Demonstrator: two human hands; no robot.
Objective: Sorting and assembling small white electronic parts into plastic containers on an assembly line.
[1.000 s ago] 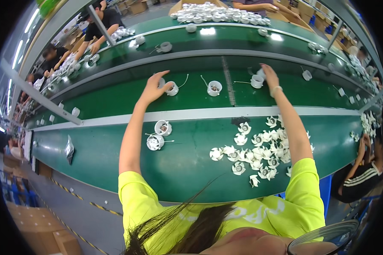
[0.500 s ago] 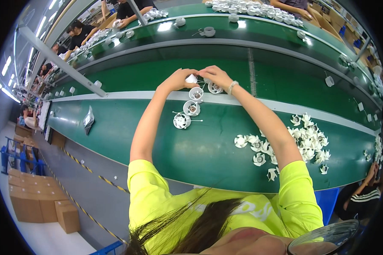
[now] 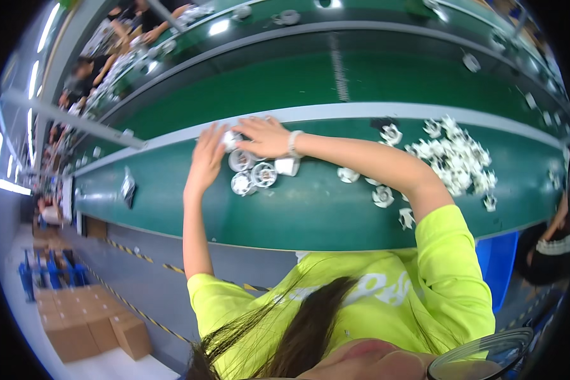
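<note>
Several white round plastic housings (image 3: 264, 175) with small motors inside sit bunched on the green bench, left of its middle. My left hand (image 3: 206, 157) lies along their left side with its fingers stretched out. Reaching across from the right, my right hand (image 3: 265, 137) has its fingers spread over the far housings, partly covering them. One housing lies on its side (image 3: 287, 166) below my right wrist. Neither hand wraps round a part. To the right is a pile of white fan impellers (image 3: 456, 158), with a few loose ones nearer my right forearm.
A pale rail (image 3: 361, 111) runs along the bench's far edge, with a green conveyor (image 3: 285, 82) beyond it carrying scattered housings. A silver bag (image 3: 128, 188) lies on the left. Cardboard boxes (image 3: 76, 326) stand on the floor. Other people work at the far left.
Both hands have left the far rail and moved left and nearer to me. The strung-out housings are now pushed together in a bunch farther left. My fingers have straightened. The view has shifted.
</note>
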